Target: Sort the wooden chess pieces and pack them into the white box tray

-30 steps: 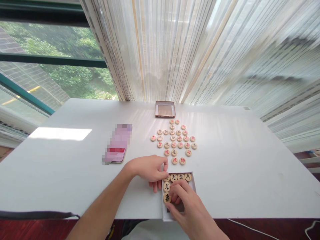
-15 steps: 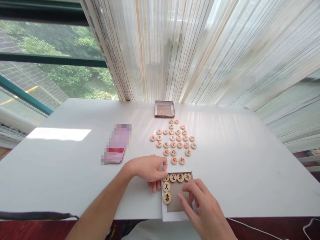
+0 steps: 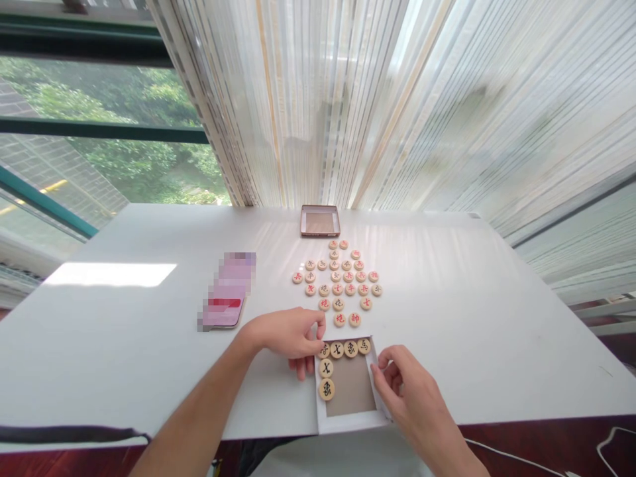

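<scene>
A shallow white box (image 3: pixel 348 420) with a brown floor lies at the table's near edge. Several round wooden chess pieces with black characters (image 3: pixel 344 348) line its far side and left side. My left hand (image 3: pixel 288 334) rests at the box's far left corner, fingers curled against the rim and the nearest piece. My right hand (image 3: pixel 410 391) grips the box's right wall, fingers bent around it. Beyond the box lies a cluster of wooden pieces with red and black characters (image 3: pixel 340 281) on the white table (image 3: pixel 472 318).
A phone (image 3: pixel 226 299) lies left of the loose pieces. A small brown-rimmed box lid (image 3: pixel 320 220) sits at the far side by the striped curtain (image 3: pixel 397 99). A window (image 3: pixel 74 126) fills the left. A cable (image 3: pixel 501 450) hangs below the table's near right edge.
My right hand has come out of the box, where it touched the pieces, and moved to the box's right wall. The left hand has stayed at the corner.
</scene>
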`<state>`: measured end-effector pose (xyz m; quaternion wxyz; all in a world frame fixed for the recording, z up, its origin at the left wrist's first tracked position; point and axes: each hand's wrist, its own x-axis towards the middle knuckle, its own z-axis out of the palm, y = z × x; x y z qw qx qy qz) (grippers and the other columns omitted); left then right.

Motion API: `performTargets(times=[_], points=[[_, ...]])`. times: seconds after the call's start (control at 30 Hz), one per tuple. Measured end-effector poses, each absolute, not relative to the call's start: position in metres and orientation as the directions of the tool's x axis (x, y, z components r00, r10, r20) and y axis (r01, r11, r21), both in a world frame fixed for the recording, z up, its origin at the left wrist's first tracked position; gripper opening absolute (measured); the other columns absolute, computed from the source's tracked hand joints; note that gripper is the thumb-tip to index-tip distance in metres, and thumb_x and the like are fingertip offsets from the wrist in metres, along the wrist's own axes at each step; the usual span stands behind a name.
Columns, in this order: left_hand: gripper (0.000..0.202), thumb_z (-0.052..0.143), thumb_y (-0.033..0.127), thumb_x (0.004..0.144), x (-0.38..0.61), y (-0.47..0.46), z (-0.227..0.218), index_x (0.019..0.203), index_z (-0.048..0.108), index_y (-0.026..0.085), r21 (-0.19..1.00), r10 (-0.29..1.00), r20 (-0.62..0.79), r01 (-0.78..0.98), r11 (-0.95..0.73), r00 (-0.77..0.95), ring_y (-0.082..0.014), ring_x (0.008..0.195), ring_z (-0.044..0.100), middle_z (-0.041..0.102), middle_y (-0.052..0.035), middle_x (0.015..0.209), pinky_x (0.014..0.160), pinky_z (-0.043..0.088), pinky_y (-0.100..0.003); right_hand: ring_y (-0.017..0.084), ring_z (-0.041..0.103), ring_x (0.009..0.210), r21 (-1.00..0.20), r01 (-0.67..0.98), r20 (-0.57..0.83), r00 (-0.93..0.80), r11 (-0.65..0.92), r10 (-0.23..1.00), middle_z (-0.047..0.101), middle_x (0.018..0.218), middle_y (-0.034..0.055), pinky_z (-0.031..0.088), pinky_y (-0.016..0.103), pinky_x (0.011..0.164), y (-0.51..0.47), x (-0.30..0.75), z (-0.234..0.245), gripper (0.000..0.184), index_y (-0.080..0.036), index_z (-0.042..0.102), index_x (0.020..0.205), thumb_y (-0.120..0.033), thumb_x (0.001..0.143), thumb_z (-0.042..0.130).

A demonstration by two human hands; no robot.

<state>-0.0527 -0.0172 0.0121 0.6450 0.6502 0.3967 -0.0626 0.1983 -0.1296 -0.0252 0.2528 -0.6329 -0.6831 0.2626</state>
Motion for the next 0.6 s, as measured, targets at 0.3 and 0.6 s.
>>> performTargets(times=[0.3,0.6], points=[[0.023,0.055,0.043,0.091,-0.065,-0.011,0.024,0.095,0.044,0.023,0.811,0.543,-0.537,0.573,0.121,0.646,-0.0154,0.046,0.065,0.072,-0.0005,0.068,0.045,0.045,-0.022,0.015,0.055,0.056,-0.673,0.739,-0.006,-0.046,0.03,0.999,0.056,0.065,-0.0028,0.044,0.026,0.054,-0.121,0.208,-0.014,0.023,-0.024,0.052,0.085,-0.042,0.098,0.053],[0.024,0.052,0.045,0.097,-0.065,0.007,0.01,0.101,0.053,0.022,0.901,0.981,0.107,0.401,-0.165,0.163,-0.0139,0.058,0.065,0.071,-0.0006,0.077,0.056,0.05,-0.025,0.016,0.059,0.062,-0.823,0.563,0.021,-0.11,0.079,0.994,0.066,0.08,0.0027,0.049,0.028,0.056,-0.089,0.213,-0.012,0.022,-0.024,0.055,0.093,-0.046,0.096,0.055]])
